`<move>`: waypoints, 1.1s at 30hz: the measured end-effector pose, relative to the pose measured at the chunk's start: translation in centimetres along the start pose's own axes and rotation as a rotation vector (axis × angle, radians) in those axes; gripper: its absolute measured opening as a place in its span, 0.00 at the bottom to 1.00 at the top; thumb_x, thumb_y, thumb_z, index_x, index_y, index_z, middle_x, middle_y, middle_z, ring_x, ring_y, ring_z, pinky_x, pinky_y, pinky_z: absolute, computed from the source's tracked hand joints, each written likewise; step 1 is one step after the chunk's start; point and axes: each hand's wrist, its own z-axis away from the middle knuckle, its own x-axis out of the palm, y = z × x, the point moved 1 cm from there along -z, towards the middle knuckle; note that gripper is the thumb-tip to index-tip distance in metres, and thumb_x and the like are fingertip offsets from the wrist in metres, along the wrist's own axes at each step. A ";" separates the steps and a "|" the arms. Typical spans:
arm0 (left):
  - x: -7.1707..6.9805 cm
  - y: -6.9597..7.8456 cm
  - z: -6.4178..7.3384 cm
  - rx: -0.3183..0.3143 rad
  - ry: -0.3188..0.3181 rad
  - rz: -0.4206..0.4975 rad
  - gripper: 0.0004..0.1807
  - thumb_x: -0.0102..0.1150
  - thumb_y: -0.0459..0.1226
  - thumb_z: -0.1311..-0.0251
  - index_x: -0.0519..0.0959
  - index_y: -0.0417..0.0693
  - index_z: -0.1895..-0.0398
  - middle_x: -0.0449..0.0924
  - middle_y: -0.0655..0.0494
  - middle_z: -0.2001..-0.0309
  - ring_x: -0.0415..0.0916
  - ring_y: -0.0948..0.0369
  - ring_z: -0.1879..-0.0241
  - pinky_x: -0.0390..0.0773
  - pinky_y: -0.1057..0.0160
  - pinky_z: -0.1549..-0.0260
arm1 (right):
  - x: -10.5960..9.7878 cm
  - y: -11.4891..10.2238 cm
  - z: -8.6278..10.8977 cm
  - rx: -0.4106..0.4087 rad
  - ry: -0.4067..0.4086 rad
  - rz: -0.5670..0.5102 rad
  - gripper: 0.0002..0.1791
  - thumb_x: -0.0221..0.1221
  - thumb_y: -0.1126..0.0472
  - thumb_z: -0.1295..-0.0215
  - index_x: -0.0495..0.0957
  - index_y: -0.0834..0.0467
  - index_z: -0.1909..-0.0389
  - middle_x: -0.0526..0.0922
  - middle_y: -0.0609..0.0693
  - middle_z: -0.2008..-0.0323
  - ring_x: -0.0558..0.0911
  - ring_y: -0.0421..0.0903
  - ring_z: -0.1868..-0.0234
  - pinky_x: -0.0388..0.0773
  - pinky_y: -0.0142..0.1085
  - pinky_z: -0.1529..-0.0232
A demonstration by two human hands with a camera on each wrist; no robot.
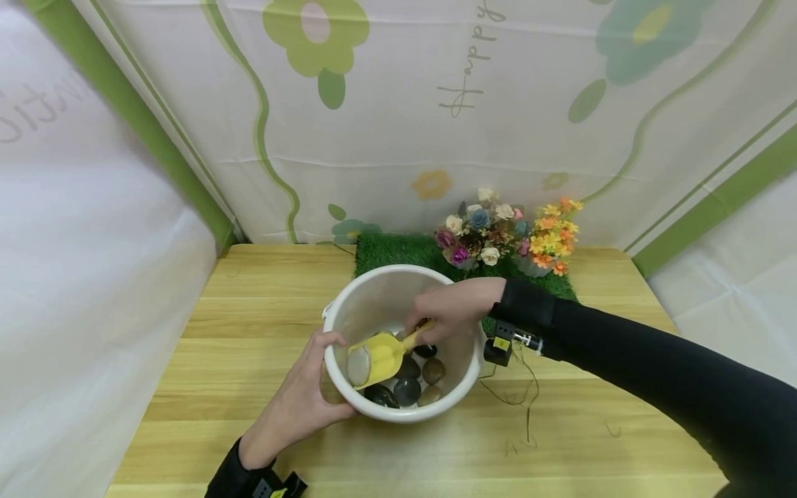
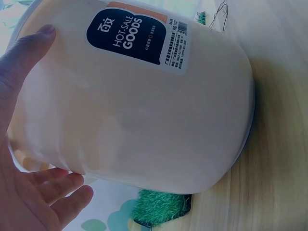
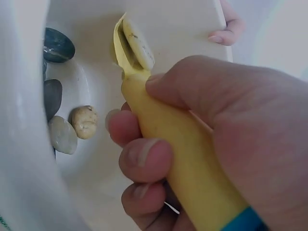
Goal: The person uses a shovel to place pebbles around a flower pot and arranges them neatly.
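Note:
My right hand (image 1: 457,308) reaches into a white bucket (image 1: 401,415) and grips a yellow scoop (image 1: 381,360) by its handle. In the right wrist view the fingers wrap the thick yellow handle (image 3: 168,137), with the thumb along its top. One pale flat stone (image 3: 138,44) lies in the scoop's blade, inside the bucket near its left wall. My left hand (image 1: 305,387) holds the bucket's left side, fingers over the rim and thumb on the outside. Below the scoop, several dark and brown stones (image 1: 407,391) lie on the bucket's bottom, some hidden by scoop and hand.
The bucket stands on a wooden table (image 1: 249,387), partly in front of a green grass mat (image 1: 395,249). Two pots of artificial flowers (image 1: 488,232) stand on the mat at the back. A thin dark wire (image 1: 529,408) lies right of the bucket. White patterned curtains (image 1: 386,131) enclose the table.

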 end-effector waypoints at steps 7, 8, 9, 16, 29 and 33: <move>-0.1 0.1 0.0 -0.007 -0.005 -0.011 0.46 0.74 0.54 0.68 0.59 0.50 0.46 0.53 0.52 0.33 0.55 0.53 0.37 0.67 0.48 0.49 | -0.1 -0.4 1.0 -0.044 0.039 -0.010 0.12 0.46 0.59 0.30 0.77 0.49 0.53 0.78 0.39 0.65 0.70 0.35 0.71 0.66 0.32 0.67; -0.1 0.1 0.0 -0.007 -0.006 -0.011 0.46 0.74 0.54 0.68 0.59 0.49 0.46 0.53 0.52 0.33 0.55 0.53 0.37 0.68 0.48 0.49 | -0.2 -0.9 1.3 -0.041 0.041 -0.031 0.11 0.47 0.60 0.30 0.76 0.48 0.54 0.77 0.38 0.67 0.70 0.35 0.72 0.66 0.32 0.66; -0.1 0.1 0.0 -0.007 -0.006 -0.011 0.46 0.74 0.54 0.68 0.59 0.48 0.46 0.53 0.52 0.33 0.55 0.53 0.37 0.68 0.48 0.50 | -0.2 -0.9 1.5 -0.050 0.047 -0.035 0.11 0.47 0.60 0.30 0.76 0.47 0.54 0.77 0.39 0.67 0.70 0.35 0.72 0.67 0.32 0.66; -0.1 0.1 0.0 -0.011 -0.012 -0.007 0.45 0.74 0.52 0.67 0.58 0.51 0.45 0.52 0.52 0.33 0.55 0.54 0.37 0.72 0.53 0.54 | -0.4 -1.3 3.1 -0.040 0.107 -0.069 0.14 0.46 0.60 0.30 0.74 0.47 0.48 0.78 0.37 0.61 0.74 0.34 0.65 0.71 0.32 0.62; 0.0 0.0 0.1 -0.022 -0.014 -0.010 0.46 0.74 0.51 0.67 0.58 0.49 0.44 0.53 0.52 0.33 0.59 0.56 0.40 0.73 0.54 0.55 | -0.2 -2.2 7.4 0.086 0.243 -0.103 0.17 0.46 0.55 0.29 0.71 0.48 0.42 0.76 0.35 0.52 0.77 0.37 0.61 0.74 0.35 0.64; -0.1 0.1 0.1 -0.024 -0.016 -0.012 0.47 0.74 0.51 0.67 0.58 0.50 0.44 0.54 0.53 0.34 0.59 0.58 0.40 0.72 0.53 0.54 | -0.2 -2.5 9.3 0.119 0.304 -0.101 0.17 0.46 0.55 0.29 0.71 0.47 0.42 0.79 0.36 0.57 0.73 0.37 0.73 0.71 0.35 0.72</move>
